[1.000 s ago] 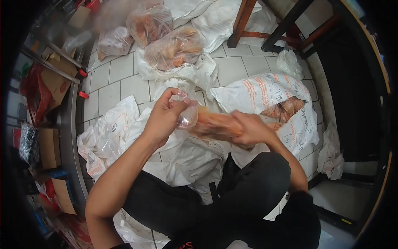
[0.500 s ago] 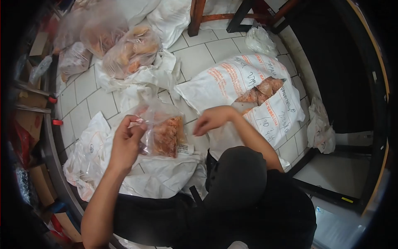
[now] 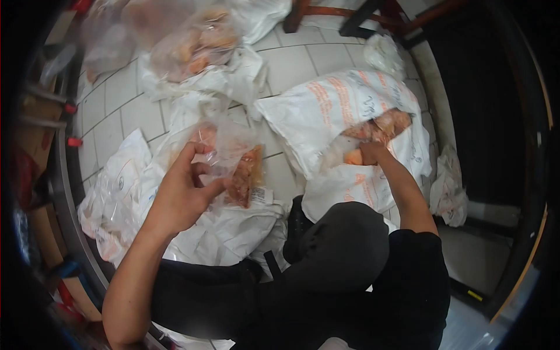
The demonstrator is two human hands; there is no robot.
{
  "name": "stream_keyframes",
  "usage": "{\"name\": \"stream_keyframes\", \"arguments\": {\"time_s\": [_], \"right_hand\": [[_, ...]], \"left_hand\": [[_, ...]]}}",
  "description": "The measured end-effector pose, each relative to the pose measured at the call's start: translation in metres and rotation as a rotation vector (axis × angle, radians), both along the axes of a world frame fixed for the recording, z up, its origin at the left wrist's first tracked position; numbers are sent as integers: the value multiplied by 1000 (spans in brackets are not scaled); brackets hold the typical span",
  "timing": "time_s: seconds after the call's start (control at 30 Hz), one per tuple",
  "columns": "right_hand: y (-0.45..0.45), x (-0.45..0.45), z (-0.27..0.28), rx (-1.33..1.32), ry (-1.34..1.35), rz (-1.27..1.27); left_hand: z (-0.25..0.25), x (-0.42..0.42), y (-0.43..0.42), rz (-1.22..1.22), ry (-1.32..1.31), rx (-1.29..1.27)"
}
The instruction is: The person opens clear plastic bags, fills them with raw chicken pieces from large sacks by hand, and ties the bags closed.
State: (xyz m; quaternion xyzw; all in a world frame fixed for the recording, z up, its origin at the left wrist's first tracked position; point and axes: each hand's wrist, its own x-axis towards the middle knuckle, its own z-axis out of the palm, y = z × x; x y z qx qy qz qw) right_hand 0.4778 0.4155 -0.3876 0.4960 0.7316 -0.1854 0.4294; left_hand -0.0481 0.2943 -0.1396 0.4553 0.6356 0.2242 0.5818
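One clear bag, reddish inside, is loosely pinched by the left grip; the right grip is unclear.

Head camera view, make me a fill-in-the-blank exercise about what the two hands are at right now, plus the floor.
1. The left hand has its fingers on a clear bag made of ____.
2. The right hand is at the opening of the white sack, whose printed lettering is ____.
3. The floor is laid with pale ____.

Missing words: plastic; orange; tiles.
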Motion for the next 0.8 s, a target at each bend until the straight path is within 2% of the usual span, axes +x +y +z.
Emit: {"name": "stream_keyframes", "arguments": {"time_s": [0.03, 0.1, 0.13, 0.17, 0.23, 0.3, 0.33, 0.4, 0.43, 0.5, 0.53, 0.57, 0.6, 0.67, 0.73, 0.77, 0.8], "right_hand": [[2, 1, -6, 26, 75, -6], [-4, -8, -15, -38, -52, 34], [-14, -6, -8, 19, 44, 99], [-30, -2, 2, 75, 143, 157], [-54, -1, 11, 249, 229, 180], [-64, 4, 13, 398, 345, 98], [-62, -11, 30, 396, 355, 111], [-80, -61, 108, 679, 368, -169], [-83, -67, 122, 678, 370, -179], [-84, -73, 138, 738, 974, -799], [-88, -76, 142, 683, 1086, -1004], [-91, -83, 146, 684, 1091, -1014], [-93, -103, 157, 719, 1269, -1106], [-90, -135, 169, 697, 1648, -1098], [-79, -176, 186, 600, 1827, -1025], [-74, -187, 187, 612, 1831, -1041], [-69, -195, 187, 579, 1676, -987]], "left_hand": [[3, -3, -4, 38, 8, -2], [11, -8, -14, 15, 287, 77], [-4, -15, -22, 3, 402, 249], [-18, -21, -28, 25, 411, 237], [-31, -35, -28, -249, 594, 89], [-16, -32, -17, -248, 522, 5], [-17, -32, -12, -168, 361, 33], [-15, -28, -3, -28, 91, 67], [-17, -27, 2, -37, 96, 66], [-21, -23, 8, 59, 24, 132], [-19, -21, 10, 53, 29, 135], [-17, -18, 11, 111, -28, 99], [-16, -16, 13, 167, -85, 59], [-19, -15, 15, 198, -90, 72], [-18, -11, 18, 226, -93, 87], [-15, -8, 20, 271, -94, 85], [-13, -5, 21, 317, -95, 82]]}}
